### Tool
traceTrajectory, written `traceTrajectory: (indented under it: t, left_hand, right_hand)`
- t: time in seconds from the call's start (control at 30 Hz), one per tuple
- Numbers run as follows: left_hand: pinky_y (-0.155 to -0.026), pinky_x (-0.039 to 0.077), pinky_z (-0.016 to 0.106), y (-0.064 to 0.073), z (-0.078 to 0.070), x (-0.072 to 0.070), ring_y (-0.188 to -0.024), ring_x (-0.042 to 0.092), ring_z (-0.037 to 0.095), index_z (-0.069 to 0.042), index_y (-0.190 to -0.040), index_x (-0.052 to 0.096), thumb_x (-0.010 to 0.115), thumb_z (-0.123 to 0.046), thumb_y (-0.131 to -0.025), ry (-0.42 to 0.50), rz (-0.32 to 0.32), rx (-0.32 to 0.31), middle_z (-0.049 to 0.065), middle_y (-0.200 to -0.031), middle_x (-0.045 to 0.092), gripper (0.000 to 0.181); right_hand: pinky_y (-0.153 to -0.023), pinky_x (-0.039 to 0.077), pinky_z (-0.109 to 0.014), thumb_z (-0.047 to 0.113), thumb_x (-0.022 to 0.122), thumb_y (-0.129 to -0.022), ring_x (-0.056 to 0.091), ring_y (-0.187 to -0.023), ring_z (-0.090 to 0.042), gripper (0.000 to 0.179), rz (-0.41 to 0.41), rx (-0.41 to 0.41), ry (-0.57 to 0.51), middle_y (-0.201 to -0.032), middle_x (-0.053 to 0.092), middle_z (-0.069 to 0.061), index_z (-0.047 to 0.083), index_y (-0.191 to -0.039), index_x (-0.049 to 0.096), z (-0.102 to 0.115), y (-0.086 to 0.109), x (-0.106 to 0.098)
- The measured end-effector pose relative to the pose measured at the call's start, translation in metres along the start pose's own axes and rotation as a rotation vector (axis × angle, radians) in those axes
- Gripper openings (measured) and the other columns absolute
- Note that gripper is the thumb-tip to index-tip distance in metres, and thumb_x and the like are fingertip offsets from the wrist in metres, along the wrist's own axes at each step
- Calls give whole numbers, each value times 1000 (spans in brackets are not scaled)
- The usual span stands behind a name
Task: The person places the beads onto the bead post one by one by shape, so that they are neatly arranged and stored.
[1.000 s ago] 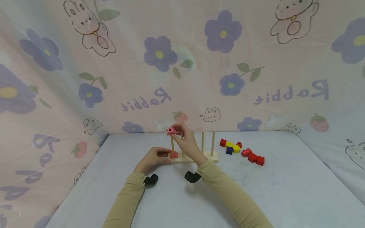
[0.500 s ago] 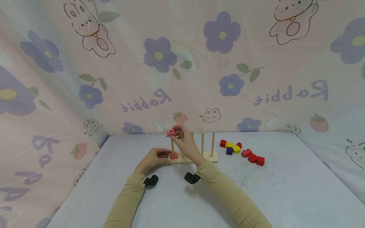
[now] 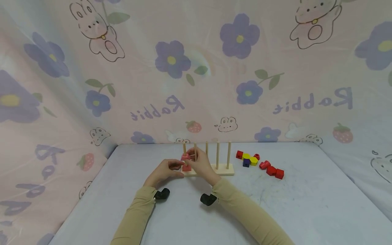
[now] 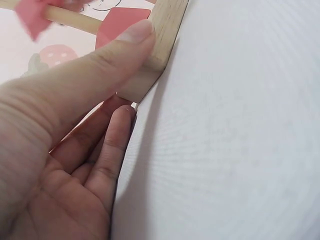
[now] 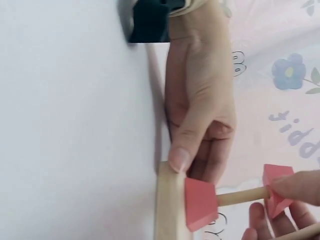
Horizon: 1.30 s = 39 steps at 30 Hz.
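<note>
A wooden peg stand [image 3: 226, 169] with several upright pegs stands on the table. My left hand [image 3: 163, 173] holds its left end, the thumb on the base [image 4: 170, 35] and the fingers behind. At the bottom of the leftmost peg sits a red trapezoid bead [image 5: 201, 204]. Partway up that same peg is a second pinkish-red trapezoid bead [image 5: 276, 175], threaded on and apart from the lower one. My right hand [image 3: 200, 165] pinches this upper bead between thumb and fingers. In the head view the right hand partly covers the neighbouring pegs.
Right of the stand lie loose beads: a red cube [image 3: 239, 154], yellow hexagonal beads [image 3: 253, 161], a dark purple bead [image 3: 246, 162] and several more red ones [image 3: 271, 170]. A patterned cloth [image 3: 214, 85] hangs behind the white table [image 3: 306, 204].
My right hand has moved down with its bead, from the tip of the leftmost peg to partway along it. The left hand stays at the stand's end.
</note>
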State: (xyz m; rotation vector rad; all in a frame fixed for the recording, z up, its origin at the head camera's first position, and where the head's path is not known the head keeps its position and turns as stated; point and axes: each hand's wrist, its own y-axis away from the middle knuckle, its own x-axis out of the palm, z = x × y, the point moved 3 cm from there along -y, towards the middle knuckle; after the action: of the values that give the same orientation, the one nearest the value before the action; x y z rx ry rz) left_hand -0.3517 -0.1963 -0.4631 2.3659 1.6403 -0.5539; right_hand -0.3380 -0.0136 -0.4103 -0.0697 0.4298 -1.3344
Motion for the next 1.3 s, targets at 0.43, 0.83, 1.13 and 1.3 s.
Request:
traceTrajectory:
  t: [0.43, 0.83, 1.13, 1.3]
  left_hand:
    - [-98, 41, 48, 14, -34, 1, -112, 56, 39, 10, -120, 59, 78, 1, -76, 10, 51, 53, 23, -119, 61, 48]
    - [-95, 46, 35, 3, -2, 0, -114, 56, 32, 6, -124, 58, 80, -5, -76, 20, 45, 26, 19, -123, 60, 54]
    - [-95, 46, 34, 3, 0, -2, -114, 57, 31, 6, -124, 58, 82, -6, -74, 24, 43, 24, 19, -124, 59, 57]
    - [-94, 47, 36, 5, -4, 0, -114, 56, 33, 7, -123, 58, 80, -2, -76, 36, 44, 40, 20, -123, 59, 53]
  right_hand:
    - [-82, 50, -33, -10, 64, -82, 59, -91, -22, 24, 74, 75, 48, -97, 61, -11, -4, -104, 58, -25, 6, 6]
    - [-87, 48, -41, -9, 62, -84, 58, -100, -29, 27, 86, 15, 111, -106, 61, -15, -4, -110, 56, -26, 16, 0]
    - [-99, 41, -46, -1, 66, -85, 53, -117, -36, 50, 232, 9, 169, -122, 55, -23, -6, -129, 43, -22, 30, -16]
    - [-103, 36, -49, 7, 68, -88, 45, -125, -38, 64, 319, 77, 172, -135, 47, -24, -1, -142, 33, -11, 44, -32]
